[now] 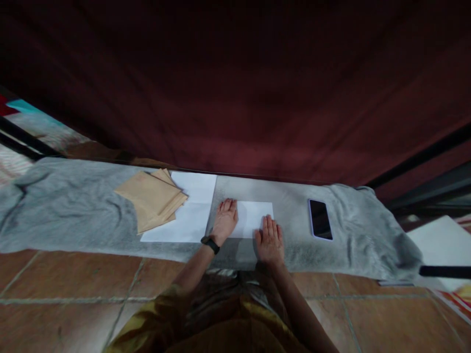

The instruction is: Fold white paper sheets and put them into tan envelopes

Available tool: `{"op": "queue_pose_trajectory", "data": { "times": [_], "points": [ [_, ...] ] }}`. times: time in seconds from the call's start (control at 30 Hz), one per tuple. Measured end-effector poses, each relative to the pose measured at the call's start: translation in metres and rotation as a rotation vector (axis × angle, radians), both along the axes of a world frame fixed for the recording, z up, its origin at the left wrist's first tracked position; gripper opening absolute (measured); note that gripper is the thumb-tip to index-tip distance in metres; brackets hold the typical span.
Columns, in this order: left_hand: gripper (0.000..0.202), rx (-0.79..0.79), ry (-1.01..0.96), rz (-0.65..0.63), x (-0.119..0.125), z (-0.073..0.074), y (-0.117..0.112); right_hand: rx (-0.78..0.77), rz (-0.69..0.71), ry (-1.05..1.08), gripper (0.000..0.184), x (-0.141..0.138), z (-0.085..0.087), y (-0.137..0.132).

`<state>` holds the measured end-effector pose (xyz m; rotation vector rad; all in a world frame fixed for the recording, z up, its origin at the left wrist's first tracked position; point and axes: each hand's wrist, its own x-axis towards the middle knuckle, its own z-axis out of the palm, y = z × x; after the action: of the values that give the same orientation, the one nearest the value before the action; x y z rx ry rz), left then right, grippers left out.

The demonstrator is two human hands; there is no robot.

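Observation:
A white sheet of paper [250, 215], smaller than the sheets to its left, lies flat on the grey cloth in front of me. My left hand [225, 220], with a dark watch on its wrist, rests flat on the sheet's left edge, fingers stretched forward. Over the sheet's right edge lies my right hand [270, 238], palm down and fingers extended. Neither hand grips anything. Larger white paper [195, 196] spreads to the left of my left hand, and a fanned pile of brown envelopes [150, 198] partly covers it.
A phone [320, 219] with a dark screen and pale purple edge lies right of my right hand. The grey cloth [81, 206] covers a long narrow surface. Behind it hangs a dark red curtain [239, 122]. Dark bars flank both ends, and floor tiles [66, 279] show below.

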<state>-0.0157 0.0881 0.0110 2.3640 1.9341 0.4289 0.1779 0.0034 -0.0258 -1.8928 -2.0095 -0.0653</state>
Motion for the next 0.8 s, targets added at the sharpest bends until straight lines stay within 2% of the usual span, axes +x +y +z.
{"op": "queue_pose_trajectory", "data": {
  "times": [0.17,0.33,0.43,0.63,0.73,0.8],
  "points": [
    [0.043,-0.052,-0.032,0.007,0.000,0.014,0.017,0.003,-0.005,-0.012,0.061,-0.001,0.003,0.000],
    [0.029,-0.083,-0.164,0.052,-0.001,0.025,0.022,0.007,0.008,-0.007,0.057,0.001,0.005,-0.002],
    [0.016,-0.130,-0.369,0.137,-0.005,0.028,0.020,0.032,0.009,0.040,0.058,0.004,0.003,-0.002],
    [0.010,-0.200,-0.824,0.358,-0.028,0.028,0.010,0.092,-0.014,0.246,0.058,0.009,0.001,-0.003],
    [0.006,-0.209,-1.124,0.490,-0.031,0.026,-0.008,0.101,-0.028,0.370,0.059,0.013,-0.001,-0.002],
    [0.010,-0.244,-1.333,0.569,-0.025,0.022,-0.025,0.110,-0.018,0.440,0.058,0.015,-0.002,-0.001]
  ]
}}
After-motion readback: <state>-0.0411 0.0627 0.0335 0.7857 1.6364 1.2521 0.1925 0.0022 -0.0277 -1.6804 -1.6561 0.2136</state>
